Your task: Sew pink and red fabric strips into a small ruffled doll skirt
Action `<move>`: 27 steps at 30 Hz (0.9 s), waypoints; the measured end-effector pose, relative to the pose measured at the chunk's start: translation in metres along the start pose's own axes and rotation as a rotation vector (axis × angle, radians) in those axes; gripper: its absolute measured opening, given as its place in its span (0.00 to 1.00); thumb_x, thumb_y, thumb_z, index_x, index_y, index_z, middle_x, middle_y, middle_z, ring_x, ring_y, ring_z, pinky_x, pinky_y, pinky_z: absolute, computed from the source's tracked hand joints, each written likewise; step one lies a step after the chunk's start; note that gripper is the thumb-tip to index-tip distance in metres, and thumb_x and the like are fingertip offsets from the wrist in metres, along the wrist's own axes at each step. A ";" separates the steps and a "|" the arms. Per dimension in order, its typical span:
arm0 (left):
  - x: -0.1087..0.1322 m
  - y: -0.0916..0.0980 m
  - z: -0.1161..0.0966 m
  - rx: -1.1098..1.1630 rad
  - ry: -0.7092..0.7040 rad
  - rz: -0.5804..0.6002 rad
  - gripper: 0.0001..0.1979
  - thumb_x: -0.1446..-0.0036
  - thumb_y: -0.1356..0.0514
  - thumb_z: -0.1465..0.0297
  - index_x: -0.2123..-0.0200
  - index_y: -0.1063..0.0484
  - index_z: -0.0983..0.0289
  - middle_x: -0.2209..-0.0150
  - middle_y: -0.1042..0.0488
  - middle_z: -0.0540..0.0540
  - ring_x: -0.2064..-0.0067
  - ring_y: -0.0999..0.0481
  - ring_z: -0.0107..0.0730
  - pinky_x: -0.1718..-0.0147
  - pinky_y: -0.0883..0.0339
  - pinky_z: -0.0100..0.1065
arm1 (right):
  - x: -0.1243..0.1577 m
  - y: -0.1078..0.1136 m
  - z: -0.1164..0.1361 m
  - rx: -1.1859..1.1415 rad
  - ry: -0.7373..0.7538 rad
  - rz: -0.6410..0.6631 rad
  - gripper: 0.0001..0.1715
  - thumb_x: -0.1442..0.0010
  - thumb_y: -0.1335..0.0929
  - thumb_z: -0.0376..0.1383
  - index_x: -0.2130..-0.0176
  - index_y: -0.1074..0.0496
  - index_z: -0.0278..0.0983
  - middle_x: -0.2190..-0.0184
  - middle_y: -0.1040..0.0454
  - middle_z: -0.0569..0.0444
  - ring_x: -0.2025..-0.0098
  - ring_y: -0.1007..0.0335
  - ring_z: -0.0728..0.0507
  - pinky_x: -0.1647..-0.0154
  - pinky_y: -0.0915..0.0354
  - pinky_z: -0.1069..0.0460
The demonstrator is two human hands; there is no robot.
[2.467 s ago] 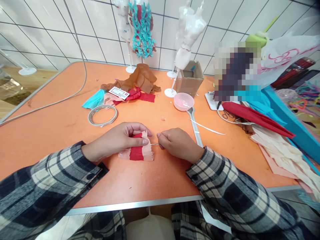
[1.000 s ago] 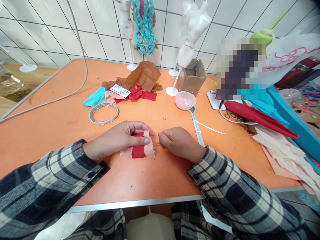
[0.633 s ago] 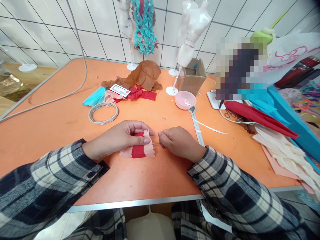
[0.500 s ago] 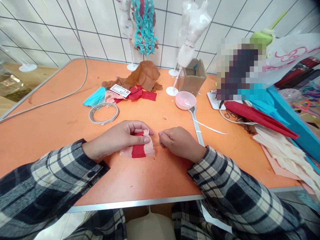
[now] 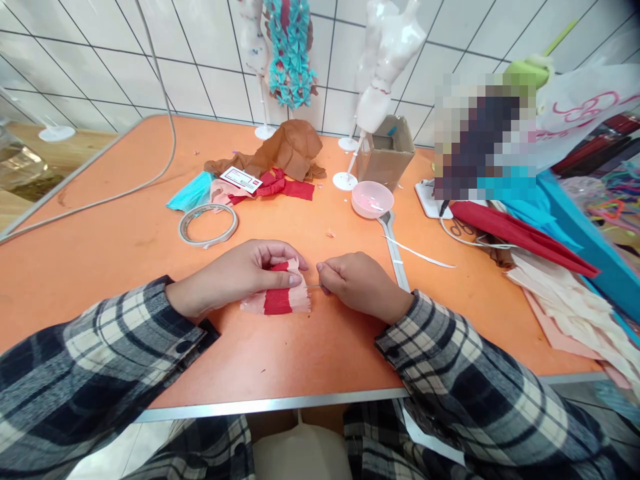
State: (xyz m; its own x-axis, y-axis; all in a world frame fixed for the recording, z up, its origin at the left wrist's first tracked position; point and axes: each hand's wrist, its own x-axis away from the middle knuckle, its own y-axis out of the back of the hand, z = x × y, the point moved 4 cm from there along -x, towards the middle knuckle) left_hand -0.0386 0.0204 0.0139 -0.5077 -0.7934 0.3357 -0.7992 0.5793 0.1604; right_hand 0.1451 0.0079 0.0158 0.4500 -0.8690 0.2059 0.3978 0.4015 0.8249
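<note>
My left hand (image 5: 250, 270) pinches a small pink crepe-like piece with a red stripe (image 5: 278, 301) between thumb and fingers, just above the orange table. To its right, my right hand (image 5: 355, 280) is closed in a fist-like pinch on a thin needle-like rod (image 5: 313, 287). The rod spans the short gap to the piece's frayed right edge. Whether its tip goes into the piece or lies under it, I cannot tell. A roll of tape (image 5: 207, 227) lies beyond my left hand.
Brown cloth (image 5: 290, 150), red scraps (image 5: 299, 190) and a white card (image 5: 241, 180) lie farther back. Behind are white mannequin torsos (image 5: 387, 63) and a cardboard box (image 5: 386, 157). A pink bowl (image 5: 373, 200) touches a grey ruler-like strip (image 5: 395, 257). Folded fabrics (image 5: 565, 307) fill the right.
Both hands keep their hold and place. Only a very slight shift of the whole view shows.
</note>
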 end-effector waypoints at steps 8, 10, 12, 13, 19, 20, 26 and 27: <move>0.001 -0.001 -0.002 -0.001 -0.004 0.007 0.15 0.53 0.27 0.62 0.66 0.24 0.63 0.70 0.23 0.49 0.71 0.29 0.27 0.72 0.35 0.28 | 0.000 0.001 0.001 0.020 -0.009 0.007 0.28 0.29 0.42 0.38 0.75 0.25 0.34 0.78 0.29 0.53 0.74 0.39 0.48 0.68 0.51 0.50; 0.001 -0.001 -0.002 -0.002 -0.009 0.005 0.15 0.53 0.27 0.62 0.66 0.24 0.63 0.70 0.23 0.49 0.71 0.29 0.27 0.72 0.35 0.28 | 0.000 0.000 0.001 0.025 -0.005 0.006 0.28 0.29 0.42 0.38 0.75 0.25 0.34 0.77 0.28 0.53 0.73 0.39 0.48 0.68 0.51 0.50; 0.001 -0.001 -0.002 -0.007 -0.014 0.000 0.15 0.53 0.27 0.62 0.66 0.23 0.63 0.70 0.24 0.49 0.71 0.29 0.27 0.72 0.34 0.28 | 0.000 0.000 0.000 0.031 -0.006 0.010 0.28 0.29 0.42 0.38 0.75 0.25 0.34 0.77 0.28 0.53 0.73 0.39 0.48 0.68 0.51 0.50; 0.001 -0.001 -0.002 -0.011 -0.015 -0.001 0.15 0.53 0.27 0.61 0.66 0.24 0.63 0.70 0.24 0.49 0.71 0.29 0.27 0.72 0.34 0.28 | -0.001 -0.001 0.000 0.034 -0.007 0.012 0.28 0.29 0.42 0.38 0.75 0.24 0.34 0.77 0.28 0.52 0.73 0.39 0.48 0.68 0.51 0.50; 0.000 -0.001 -0.002 -0.016 -0.004 -0.003 0.15 0.53 0.27 0.61 0.67 0.24 0.63 0.70 0.23 0.50 0.72 0.29 0.27 0.73 0.35 0.28 | -0.001 -0.002 -0.001 0.045 -0.001 0.010 0.28 0.29 0.42 0.39 0.75 0.25 0.34 0.77 0.27 0.52 0.73 0.38 0.48 0.68 0.51 0.51; 0.000 -0.001 -0.002 -0.013 -0.006 -0.001 0.15 0.53 0.27 0.62 0.67 0.24 0.63 0.70 0.23 0.49 0.72 0.29 0.27 0.73 0.35 0.27 | -0.001 -0.002 -0.001 0.051 0.000 0.012 0.28 0.29 0.42 0.39 0.74 0.25 0.34 0.77 0.27 0.52 0.73 0.38 0.48 0.68 0.51 0.51; 0.000 -0.001 -0.002 0.011 -0.008 0.001 0.13 0.53 0.27 0.64 0.67 0.23 0.63 0.71 0.23 0.48 0.72 0.29 0.26 0.73 0.35 0.26 | -0.001 0.000 -0.001 0.058 -0.010 0.005 0.28 0.29 0.42 0.39 0.75 0.26 0.34 0.78 0.29 0.53 0.74 0.40 0.48 0.68 0.50 0.50; 0.000 -0.001 -0.003 0.016 -0.005 -0.003 0.13 0.54 0.27 0.64 0.67 0.23 0.63 0.71 0.23 0.48 0.71 0.29 0.26 0.73 0.35 0.26 | 0.000 0.000 -0.001 0.043 -0.015 -0.001 0.28 0.29 0.42 0.39 0.75 0.26 0.34 0.78 0.29 0.53 0.74 0.40 0.48 0.68 0.50 0.50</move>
State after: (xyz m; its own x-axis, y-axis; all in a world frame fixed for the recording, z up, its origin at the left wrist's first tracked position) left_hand -0.0368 0.0203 0.0162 -0.5072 -0.7959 0.3307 -0.8055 0.5742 0.1467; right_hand 0.1459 0.0086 0.0149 0.4375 -0.8738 0.2125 0.3631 0.3878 0.8472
